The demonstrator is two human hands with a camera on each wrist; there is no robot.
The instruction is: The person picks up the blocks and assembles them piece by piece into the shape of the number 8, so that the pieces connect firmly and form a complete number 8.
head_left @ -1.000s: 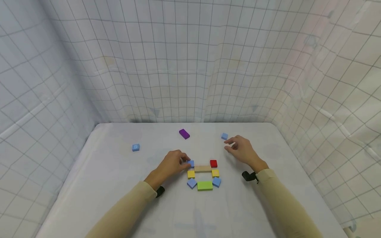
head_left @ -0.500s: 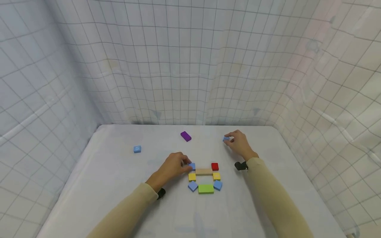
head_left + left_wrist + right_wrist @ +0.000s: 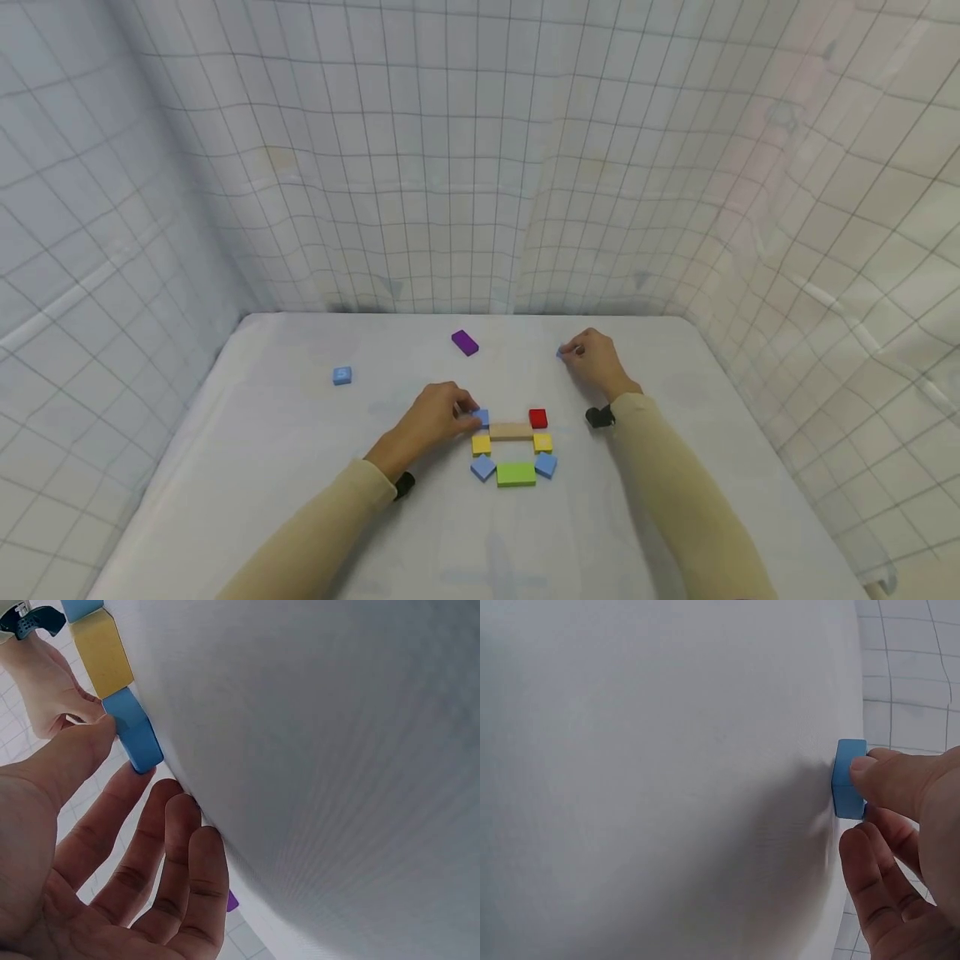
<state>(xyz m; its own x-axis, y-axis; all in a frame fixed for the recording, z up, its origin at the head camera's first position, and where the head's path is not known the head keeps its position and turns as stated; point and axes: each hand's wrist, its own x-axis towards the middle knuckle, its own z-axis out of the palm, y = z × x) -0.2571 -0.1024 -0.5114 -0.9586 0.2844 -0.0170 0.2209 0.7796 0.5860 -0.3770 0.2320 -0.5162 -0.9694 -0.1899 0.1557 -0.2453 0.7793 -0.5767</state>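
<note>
My left hand [image 3: 437,414] pinches a blue block [image 3: 133,730] at the upper left corner of a block arrangement. In the left wrist view the thumb presses its side and the index fingertip touches its end. Further back on the right, my right hand [image 3: 596,360] holds another blue block [image 3: 850,778] between thumb and fingers, low over the cloth; most of that block is hidden in the head view. Between the hands lie a wooden plank [image 3: 511,432], a red block [image 3: 537,418], two yellow blocks [image 3: 481,446], two tilted blue blocks [image 3: 546,465] and a green block [image 3: 516,475].
A purple block [image 3: 465,342] lies near the back of the white-covered table [image 3: 285,467]. To the left sits a blue block marked 5 [image 3: 342,376]. Gridded white curtains [image 3: 480,167] enclose the back and both sides.
My right hand has moved back and slightly left and taken hold of the far blue block. The left hand keeps its place at the upper left block.
</note>
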